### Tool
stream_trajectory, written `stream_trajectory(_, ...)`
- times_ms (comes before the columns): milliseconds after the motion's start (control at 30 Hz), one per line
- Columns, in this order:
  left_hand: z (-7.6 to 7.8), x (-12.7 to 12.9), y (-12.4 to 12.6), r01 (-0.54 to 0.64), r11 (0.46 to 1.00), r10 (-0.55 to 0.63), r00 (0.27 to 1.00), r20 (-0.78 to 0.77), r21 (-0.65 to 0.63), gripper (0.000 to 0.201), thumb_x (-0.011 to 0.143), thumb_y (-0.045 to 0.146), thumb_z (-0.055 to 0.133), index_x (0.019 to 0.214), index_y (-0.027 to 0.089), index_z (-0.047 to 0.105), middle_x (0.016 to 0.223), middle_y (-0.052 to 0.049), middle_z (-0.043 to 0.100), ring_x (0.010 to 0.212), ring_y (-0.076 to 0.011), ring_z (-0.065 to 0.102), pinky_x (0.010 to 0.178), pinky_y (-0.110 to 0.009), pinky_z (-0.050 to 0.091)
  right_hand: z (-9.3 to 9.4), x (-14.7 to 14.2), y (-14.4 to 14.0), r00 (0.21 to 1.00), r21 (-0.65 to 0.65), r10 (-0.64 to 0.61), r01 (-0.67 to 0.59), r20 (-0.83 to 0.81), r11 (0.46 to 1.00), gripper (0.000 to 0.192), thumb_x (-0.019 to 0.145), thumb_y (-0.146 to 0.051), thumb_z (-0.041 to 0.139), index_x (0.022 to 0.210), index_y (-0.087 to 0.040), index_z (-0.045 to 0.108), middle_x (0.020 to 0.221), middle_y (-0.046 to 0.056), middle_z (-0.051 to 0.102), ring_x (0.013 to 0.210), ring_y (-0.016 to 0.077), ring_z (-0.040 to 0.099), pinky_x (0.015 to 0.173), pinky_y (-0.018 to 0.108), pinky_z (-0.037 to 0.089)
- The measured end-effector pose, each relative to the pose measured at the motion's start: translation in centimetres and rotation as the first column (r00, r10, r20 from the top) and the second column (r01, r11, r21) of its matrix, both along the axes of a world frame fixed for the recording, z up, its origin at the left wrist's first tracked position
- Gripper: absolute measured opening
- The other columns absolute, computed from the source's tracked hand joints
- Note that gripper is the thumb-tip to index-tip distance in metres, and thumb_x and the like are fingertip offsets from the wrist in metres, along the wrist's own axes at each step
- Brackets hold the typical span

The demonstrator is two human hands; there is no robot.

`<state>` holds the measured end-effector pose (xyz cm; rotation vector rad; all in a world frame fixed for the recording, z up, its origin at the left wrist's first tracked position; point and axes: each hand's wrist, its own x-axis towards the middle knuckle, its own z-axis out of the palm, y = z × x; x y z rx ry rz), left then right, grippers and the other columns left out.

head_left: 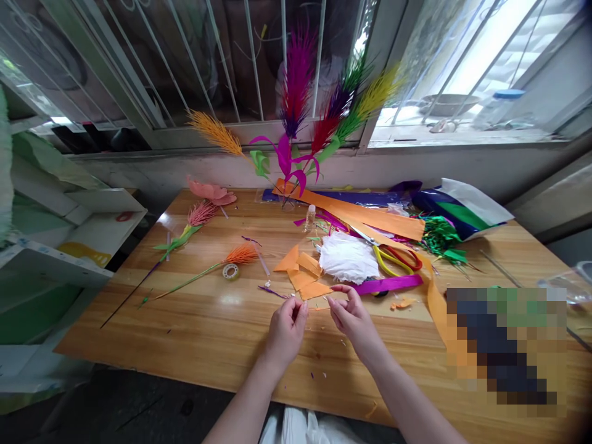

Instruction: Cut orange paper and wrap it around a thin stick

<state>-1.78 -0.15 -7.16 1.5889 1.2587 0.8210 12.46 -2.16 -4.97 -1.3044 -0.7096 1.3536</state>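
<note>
My left hand (287,328) and my right hand (352,317) are held close together over the wooden table (194,333), fingertips pinched toward each other. A thin orange sliver (318,308) spans between them; whether both hands grip it I cannot tell clearly. Just beyond the fingers lie cut orange paper pieces (303,275), a white fringed paper tuft (348,257) and a magenta strip (387,284). Yellow-and-red-handled scissors (393,258) rest behind the tuft.
Paper feather stems (206,266) and a tape roll (230,271) lie to the left. A bouquet of coloured paper plumes (300,98) stands at the back by the barred window. Orange and blue sheets (370,213), a small bottle (310,216), green scraps (439,237) and a bag sit at right.
</note>
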Motion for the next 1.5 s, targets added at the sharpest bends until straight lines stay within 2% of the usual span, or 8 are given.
stream_trajectory(233,-1.0,0.1,0.6,-0.041,0.976,0.061,0.994,0.091,-0.213,0.033,0.076,0.045,0.039,0.060,0.017,0.045,0.052,0.005,0.044,0.044,-0.0079,0.044,0.047,-0.021,0.034,-0.8,1.2,-0.5,0.946,0.097,0.186,-0.218,0.266,0.971,0.043,0.076,-0.040,0.053,0.110,-0.022,0.034,0.063,0.000,0.061,0.057,0.0142,0.058,0.056,0.029,0.049)
stream_trajectory(433,-0.8,-0.2,1.1,0.012,0.908,0.081,0.976,0.203,-0.419,0.038,0.071,0.052,0.041,0.054,0.018,0.041,0.037,0.009,0.030,0.033,-0.0058,0.028,0.039,-0.021,0.036,-1.0,1.7,-0.5,0.884,0.078,0.277,-0.328,0.375,0.941,0.041,0.078,-0.039,0.051,0.113,-0.023,0.037,0.077,0.005,0.065,0.073,0.0183,0.062,0.069,0.035,0.050)
stream_trajectory(600,-0.4,-0.8,1.4,0.098,0.850,0.052,0.962,0.268,-0.518,0.044,0.068,0.057,0.044,0.051,0.017,0.043,0.036,0.006,0.037,0.033,-0.0058,0.033,0.040,-0.021,0.035,-0.4,1.8,-0.3,0.897,0.049,0.334,-0.363,0.290,0.931,0.036,0.076,-0.039,0.053,0.105,-0.021,0.041,0.075,0.005,0.066,0.072,0.0176,0.062,0.066,0.032,0.050)
stream_trajectory(800,0.1,-1.1,1.3,0.130,0.945,-0.037,0.954,0.296,-0.300,0.033,0.070,0.047,0.051,0.074,0.014,0.055,0.061,0.000,0.054,0.054,-0.0091,0.048,0.053,-0.021,0.038,-0.4,2.0,-0.3,0.934,0.003,0.351,-0.352,0.064,0.936,0.029,0.073,-0.040,0.058,0.084,-0.020,0.041,0.069,0.002,0.065,0.065,0.0159,0.063,0.061,0.031,0.050)
stream_trajectory(900,0.5,-1.1,1.1,0.139,0.968,-0.072,0.953,0.296,-0.210,0.025,0.070,0.039,0.054,0.072,0.014,0.055,0.062,0.001,0.052,0.059,-0.0096,0.048,0.057,-0.021,0.037,-0.3,1.9,-0.4,0.937,-0.012,0.350,-0.349,0.016,0.937,0.028,0.072,-0.039,0.059,0.079,-0.019,0.040,0.067,0.002,0.065,0.061,0.0150,0.062,0.059,0.030,0.050)
stream_trajectory(1133,0.9,-0.4,1.0,0.126,0.948,-0.017,0.937,0.350,-0.292,0.031,0.073,0.039,0.050,0.055,0.014,0.049,0.043,0.006,0.040,0.041,-0.0052,0.034,0.045,-0.019,0.027,0.1,1.6,-0.4,0.953,-0.009,0.302,-0.302,0.020,0.953,0.028,0.071,-0.038,0.060,0.075,-0.019,0.040,0.066,0.002,0.065,0.060,0.0153,0.062,0.057,0.029,0.049)
stream_trajectory(1300,0.9,0.0,1.3,0.041,0.880,0.185,0.888,0.420,-0.473,0.038,0.070,0.043,0.053,0.048,0.013,0.047,0.038,0.005,0.041,0.034,-0.0028,0.030,0.039,-0.019,0.020,-0.3,1.4,-0.3,0.953,0.045,0.262,-0.271,0.152,0.962,0.026,0.073,-0.039,0.058,0.073,-0.019,0.040,0.070,0.005,0.066,0.072,0.0190,0.063,0.060,0.031,0.050)
stream_trajectory(1500,1.2,-0.9,2.3,0.091,0.784,0.188,0.908,0.375,-0.614,0.042,0.069,0.047,0.052,0.045,0.013,0.047,0.029,0.004,0.040,0.028,-0.0020,0.024,0.036,-0.019,0.014,-0.9,2.5,-0.3,0.817,0.043,0.258,-0.326,0.516,0.945,0.025,0.073,-0.041,0.056,0.069,-0.019,0.044,0.069,0.002,0.064,0.057,0.0141,0.059,0.054,0.027,0.047)
